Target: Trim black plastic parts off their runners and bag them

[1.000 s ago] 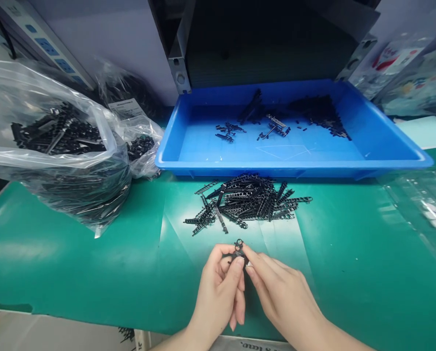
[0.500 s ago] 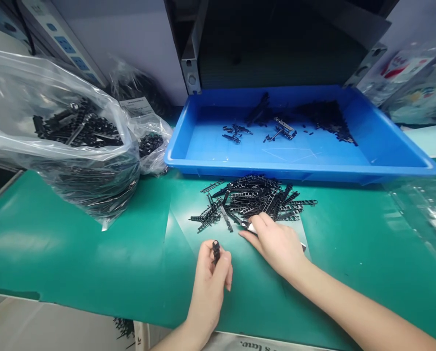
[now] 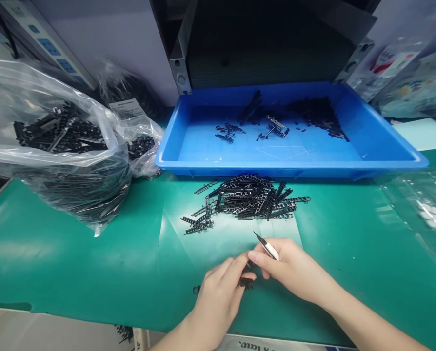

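My left hand point(image 3: 218, 292) is closed around a black plastic strip point(image 3: 246, 282), whose other end pokes out on the left side of the hand. My right hand point(image 3: 289, 265) grips a slim pointed tool point(image 3: 271, 249) with a white body and a dark tip directed up and left; its exact kind is unclear. The fingertips of both hands meet at a small dark bit, mostly covered by fingers. Beyond them lies a pile of black ladder-like plastic strips point(image 3: 247, 197) on the green table point(image 3: 130, 273), with several looser strips point(image 3: 199, 225) at its left.
Behind the pile stands a blue tray point(image 3: 294, 171) with black parts inside. At left, a clear plastic bag point(image 3: 93, 195) holds many black strips, beside a smaller bag point(image 3: 143, 146). A clear plastic tray point(image 3: 423, 209) with white pieces lies at right.
My right hand has come back from the pile toward me with the tool and met my left hand. The left hand has turned palm-down over the strip. Loose strips by the pile have shifted.
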{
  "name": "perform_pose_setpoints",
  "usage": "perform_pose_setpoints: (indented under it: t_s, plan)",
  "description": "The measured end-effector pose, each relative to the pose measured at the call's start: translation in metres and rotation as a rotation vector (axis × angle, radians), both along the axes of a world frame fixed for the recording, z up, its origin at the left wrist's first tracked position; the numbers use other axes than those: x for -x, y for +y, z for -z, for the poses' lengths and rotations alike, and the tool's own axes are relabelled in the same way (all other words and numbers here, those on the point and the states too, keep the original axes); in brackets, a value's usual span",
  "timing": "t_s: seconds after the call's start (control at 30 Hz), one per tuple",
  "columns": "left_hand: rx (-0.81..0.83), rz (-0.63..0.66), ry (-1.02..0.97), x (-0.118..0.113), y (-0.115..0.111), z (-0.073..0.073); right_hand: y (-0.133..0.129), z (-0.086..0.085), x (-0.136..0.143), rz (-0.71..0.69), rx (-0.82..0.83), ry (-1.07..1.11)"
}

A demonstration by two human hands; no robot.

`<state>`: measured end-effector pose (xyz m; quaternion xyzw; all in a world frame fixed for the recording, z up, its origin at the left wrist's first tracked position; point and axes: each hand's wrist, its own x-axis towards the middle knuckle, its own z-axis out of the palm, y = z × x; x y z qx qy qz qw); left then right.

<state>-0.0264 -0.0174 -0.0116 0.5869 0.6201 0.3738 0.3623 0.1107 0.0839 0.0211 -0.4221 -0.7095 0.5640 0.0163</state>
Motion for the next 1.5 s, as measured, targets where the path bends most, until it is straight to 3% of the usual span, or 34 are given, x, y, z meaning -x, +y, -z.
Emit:
perform_pose_setpoints:
  t_s: [0.17,0.27,0.43,0.67,1.2,1.37,1.5]
  plan:
    - [0.474,-0.173,-0.403,-0.005,0.006,-0.013,-0.003,0.001,-0.008,-0.015,-0.165,0.072]
    - [0.599,-0.231,-0.637,-0.002,0.011,-0.017,-0.01,0.001,-0.015,-0.089,-0.272,0.117]
    - [0.58,-0.252,-0.735,-0.001,0.013,-0.015,-0.021,0.006,-0.018,-0.235,-0.444,0.021]
    - [0.587,-0.247,-0.712,-0.002,0.012,-0.016,-0.024,0.011,-0.015,-0.313,-0.621,-0.004]
    - [0.5,-0.293,-0.564,-0.011,0.009,-0.011,-0.044,0.024,-0.012,-0.165,-0.722,-0.086]
    - [0.385,-0.359,-0.693,-0.01,0.008,-0.006,-0.012,0.023,-0.017,-0.092,-0.746,-0.096]
    - [0.328,-0.361,-0.748,-0.009,0.007,-0.004,0.036,0.022,-0.025,0.069,-0.897,-0.324]
